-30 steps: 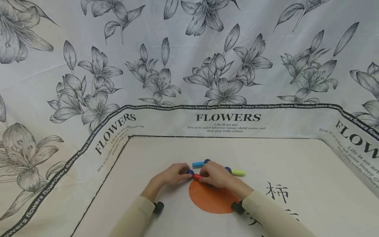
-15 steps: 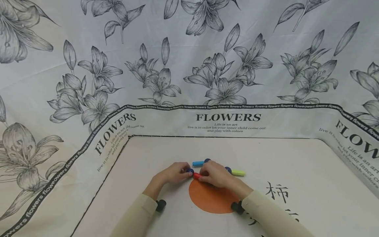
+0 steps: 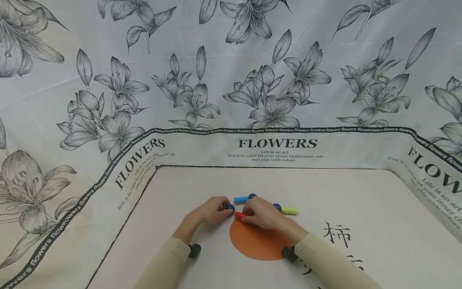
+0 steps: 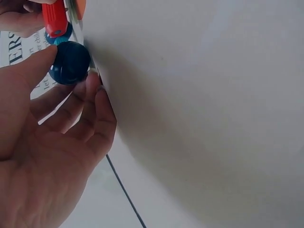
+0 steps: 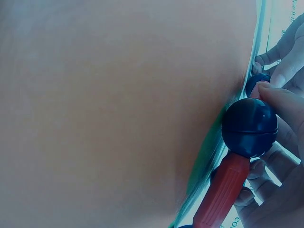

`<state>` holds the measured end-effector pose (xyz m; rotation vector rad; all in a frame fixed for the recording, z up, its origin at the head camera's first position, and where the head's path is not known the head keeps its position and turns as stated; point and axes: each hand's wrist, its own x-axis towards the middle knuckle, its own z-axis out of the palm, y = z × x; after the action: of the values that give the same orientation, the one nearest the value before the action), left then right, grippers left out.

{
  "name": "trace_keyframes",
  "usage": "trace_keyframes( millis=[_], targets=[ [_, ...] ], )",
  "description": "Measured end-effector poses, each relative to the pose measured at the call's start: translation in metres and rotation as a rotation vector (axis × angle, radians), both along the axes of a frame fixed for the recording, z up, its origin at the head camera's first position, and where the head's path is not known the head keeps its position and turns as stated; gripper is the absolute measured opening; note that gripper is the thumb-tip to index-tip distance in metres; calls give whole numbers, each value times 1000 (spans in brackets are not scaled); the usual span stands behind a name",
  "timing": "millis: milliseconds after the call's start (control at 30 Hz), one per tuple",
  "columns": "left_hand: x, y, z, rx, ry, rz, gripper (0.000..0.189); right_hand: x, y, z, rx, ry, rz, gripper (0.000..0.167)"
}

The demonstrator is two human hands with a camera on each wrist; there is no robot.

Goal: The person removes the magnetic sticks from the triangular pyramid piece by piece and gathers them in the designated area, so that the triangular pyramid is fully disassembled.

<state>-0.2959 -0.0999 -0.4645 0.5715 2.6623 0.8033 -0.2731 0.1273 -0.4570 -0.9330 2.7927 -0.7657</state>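
Observation:
My left hand [image 3: 213, 210] pinches a dark blue ball [image 4: 70, 62] between thumb and fingertips. Just to its right, my right hand [image 3: 263, 212] grips a short red stick [image 3: 240, 215], whose end faces the ball across a narrow gap in the head view. The right wrist view shows a second dark blue ball [image 5: 250, 127] by the right hand, joined to a ridged red stick [image 5: 222, 190]; the right hand hides both in the head view. Behind the hands lies a light blue stick [image 3: 241, 199] against another dark blue ball [image 3: 252, 196].
A yellow-green stick [image 3: 290, 210] with a dark blue ball [image 3: 277, 207] lies to the right of the right hand. The cream tabletop [image 3: 173, 192] bears an orange disc print [image 3: 258, 243] and black characters [image 3: 337, 235]. A flower-printed curtain [image 3: 195, 100] stands behind.
The ball in my left hand has shifted slightly left and up, and a narrow gap now shows between it and the red stick. The right hand stays nearly still.

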Motion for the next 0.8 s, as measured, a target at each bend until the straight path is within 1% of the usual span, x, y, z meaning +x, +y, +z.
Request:
trace_keyframes(
  millis=[100, 233, 367, 433, 567, 667, 733, 800],
  targets=[
    [1, -3, 0, 19, -8, 7, 31, 1, 2, 0, -6, -10, -7, 14],
    [2, -9, 5, 58, -30, 7, 30, 2, 4, -2, 1, -8, -13, 15],
    [-4, -13, 11, 90, -36, 7, 29, 4, 6, -1, 4, 3, -19, 16],
    [-10, -12, 14, 113, -23, 9, 30, 5, 7, -1, 6, 11, -20, 16],
    [-25, -4, 19, 166, 29, 17, 32, 6, 6, 0, 8, 27, -17, 14],
    [-35, 4, 21, 187, 61, 53, 34, 7, 5, 0, 4, 32, -8, 12],
    [-42, 10, 20, 189, 81, 80, 35, 7, 5, 1, 3, 35, -6, 12],
    [-50, 15, 16, 191, 99, 100, 37, 8, 5, 0, 4, 38, -9, 12]
  ],
)
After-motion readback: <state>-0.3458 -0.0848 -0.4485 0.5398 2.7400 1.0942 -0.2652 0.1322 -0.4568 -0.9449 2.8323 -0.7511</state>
